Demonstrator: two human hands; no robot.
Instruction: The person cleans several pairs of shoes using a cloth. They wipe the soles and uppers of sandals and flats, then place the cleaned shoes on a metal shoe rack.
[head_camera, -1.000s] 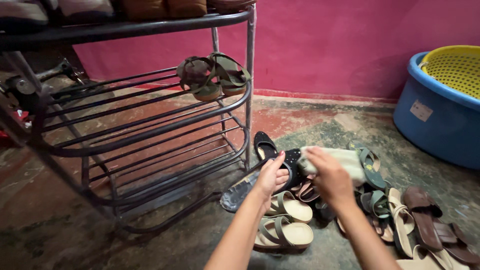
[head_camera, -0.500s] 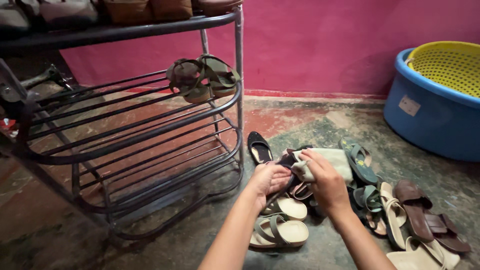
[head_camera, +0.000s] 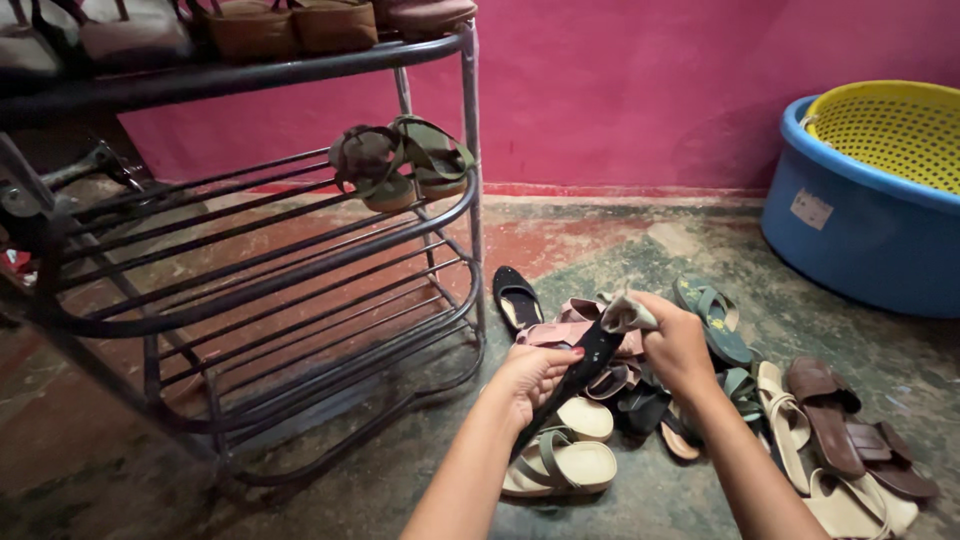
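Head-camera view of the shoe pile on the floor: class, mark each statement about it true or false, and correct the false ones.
1. The left hand holds a black flat shoe. True.
2. The right hand presses a pale cloth against that shoe. True.
3. The black metal shoe rack carries no footwear. False: a pair of olive strappy sandals sits on a shelf.
4. The blue plastic tub holds a red basket. False: the yellow perforated basket sits inside.

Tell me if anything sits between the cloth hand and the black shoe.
Nothing visible: the right hand presses the pale cloth directly against the black shoe, which the left hand holds.
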